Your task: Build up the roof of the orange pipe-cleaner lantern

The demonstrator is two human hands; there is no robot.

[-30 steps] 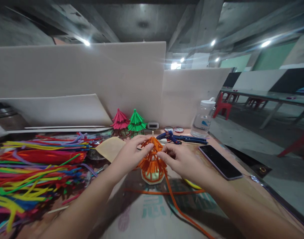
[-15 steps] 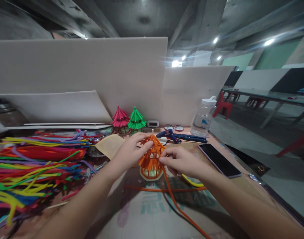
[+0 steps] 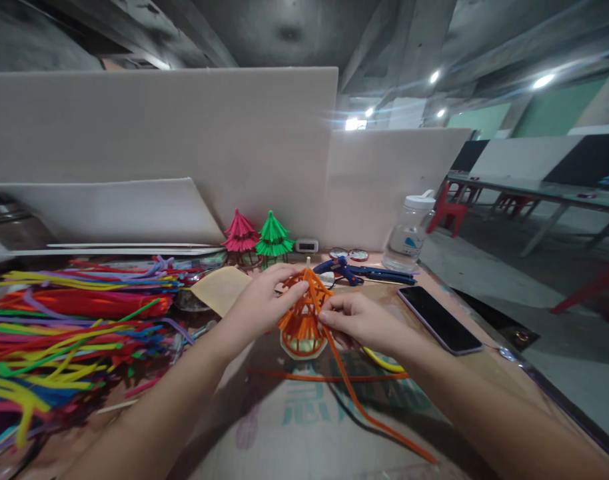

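An orange pagoda-like frame [image 3: 302, 325] made of fuzzy stems stands upright on a pale octagonal base, a light stick poking out of its top. Around its upper left side is my left hand [image 3: 264, 297], thumb and fingers closed on the roof. My right hand [image 3: 349, 319] pinches a long orange stem [image 3: 357, 403] at the frame's right side; the stem runs up to the roof, and its loose end trails toward the lower right. Another orange stem [image 3: 279, 377] lies crosswise on the table below the base.
Colourful stems [image 3: 74, 333] are heaped at left. Pink [image 3: 240, 233] and green [image 3: 273, 237] small pagodas stand behind. A blue glue gun [image 3: 339, 269], a water bottle [image 3: 407, 233], a phone [image 3: 439, 320] and a yellow stem [image 3: 382, 360] are to the right.
The trailing end of the orange stem has shifted slightly up and to the right. Both hands keep nearly the same hold, and the view has tilted slightly.
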